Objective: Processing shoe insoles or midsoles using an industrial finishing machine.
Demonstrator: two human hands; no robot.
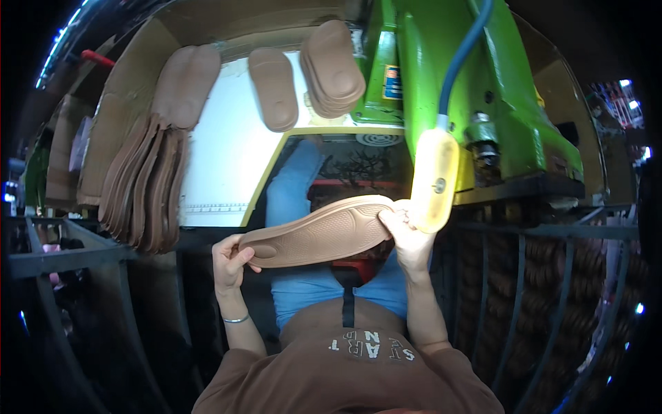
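Observation:
A brown shoe sole (317, 238) is held up lengthwise in front of my lap, its textured, contoured face toward me. My left hand (229, 263) grips the left end, thumb on the face near an oval mark. At the other end, my right hand (412, 247) pinches the sole, thumb on top, just beneath the glowing yellow lamp (433, 183). Part of the right fingers is hidden by the lamp. Beyond my hands, a single sole (272, 86) and a stack of soles (331, 65) lie on the white tabletop (224, 148).
Many more soles (141, 186) lean in a row at the table's left edge, with flat ones (187, 79) behind. A green machine (455, 62) stands at right, the lamp's blue cable (458, 58) before it. Metal racks (72, 259) flank me; cardboard walls (134, 65) edge the table.

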